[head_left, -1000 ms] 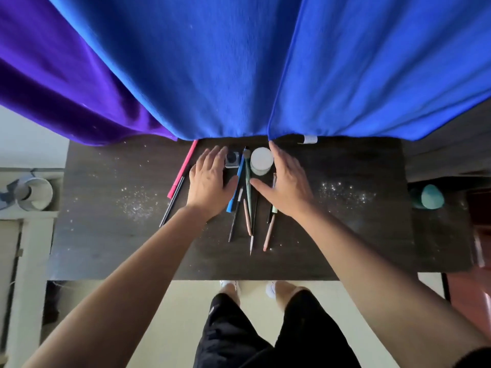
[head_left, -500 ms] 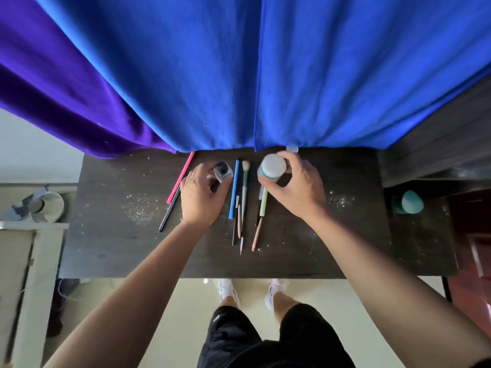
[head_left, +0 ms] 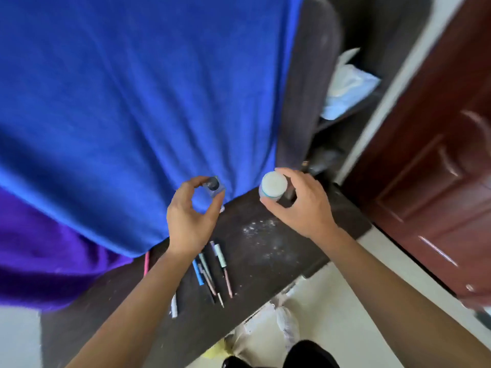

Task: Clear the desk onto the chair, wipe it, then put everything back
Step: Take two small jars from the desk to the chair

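A person's left hand [head_left: 190, 219] pinches a small clear pot with a dark lid [head_left: 213, 185] between thumb and fingertips, while the right hand [head_left: 300, 205] curls its fingers round a white-lidded jar [head_left: 273, 185]. Both items are held in the air above the far edge of the dark desk [head_left: 276, 264], the pot in front of a hanging blue cloth [head_left: 146, 102]. A row of pens and brushes [head_left: 212, 272] lies on the desk beneath the left wrist, near a scatter of white specks [head_left: 261, 227]. A purple cloth [head_left: 39, 261] hangs at left and a reddish-brown door [head_left: 438, 181] stands at right.
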`<state>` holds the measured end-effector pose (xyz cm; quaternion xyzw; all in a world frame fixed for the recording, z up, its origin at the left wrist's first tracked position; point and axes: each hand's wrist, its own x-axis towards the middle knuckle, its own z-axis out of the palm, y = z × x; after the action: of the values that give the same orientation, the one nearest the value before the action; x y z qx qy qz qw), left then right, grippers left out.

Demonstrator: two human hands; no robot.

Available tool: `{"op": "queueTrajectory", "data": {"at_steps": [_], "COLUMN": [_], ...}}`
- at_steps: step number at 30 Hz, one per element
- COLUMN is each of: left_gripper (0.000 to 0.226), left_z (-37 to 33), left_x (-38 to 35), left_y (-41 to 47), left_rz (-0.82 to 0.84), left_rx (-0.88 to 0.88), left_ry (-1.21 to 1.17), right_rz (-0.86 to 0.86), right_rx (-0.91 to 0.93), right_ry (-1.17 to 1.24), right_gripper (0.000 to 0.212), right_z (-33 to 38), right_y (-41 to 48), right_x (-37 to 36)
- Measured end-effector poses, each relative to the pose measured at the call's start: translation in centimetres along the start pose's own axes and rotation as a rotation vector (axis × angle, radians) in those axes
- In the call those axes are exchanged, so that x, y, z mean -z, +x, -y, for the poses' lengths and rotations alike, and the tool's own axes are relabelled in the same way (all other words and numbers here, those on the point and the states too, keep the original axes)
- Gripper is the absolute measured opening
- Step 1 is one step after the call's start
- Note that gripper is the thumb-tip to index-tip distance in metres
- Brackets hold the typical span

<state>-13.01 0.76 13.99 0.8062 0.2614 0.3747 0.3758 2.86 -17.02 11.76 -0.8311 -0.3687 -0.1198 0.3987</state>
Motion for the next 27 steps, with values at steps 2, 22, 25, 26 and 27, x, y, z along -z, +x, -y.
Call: {"op": "queueTrajectory", "data": {"at_steps": [2,22,25,26,27], "left_gripper": [0.027,0.037,0.03,0.028,0.029], "left_z": [-1.5,-28.7,-32.4,-33.5,-34.7], "left_x": [-2.1,-19.1,-20.5,-20.8,-21.2], "left_y": [-0.9,-32.3,-40.0,-42.8,-45.5], "left_rz": [0.093,1.005,1.079,1.1,1.119], "left_rx": [-0.057,-0.576,-0.601,-0.592,-0.588], "left_ry": [-0.104,-0.554,-0.556,-0.554,-0.555], "right_rz": [-0.095,-0.636,-0.68,-0.696,-0.707], "right_rx": [-0.094,-0.829,-0.886,-0.905,-0.925], "right_ry": [-0.068,-0.552,-0.562,-0.555,-0.552], "right_gripper": [0.061,0.065,0.068,0.068,0.068], "right_z": [-0.9,-0.2,-0.4,-0.5,-0.5], "right_y": [-3.4,-44.4,-51.7,-54.2,-56.5], "right_x": [3.3,36.7,40.7,42.2,43.6]}}
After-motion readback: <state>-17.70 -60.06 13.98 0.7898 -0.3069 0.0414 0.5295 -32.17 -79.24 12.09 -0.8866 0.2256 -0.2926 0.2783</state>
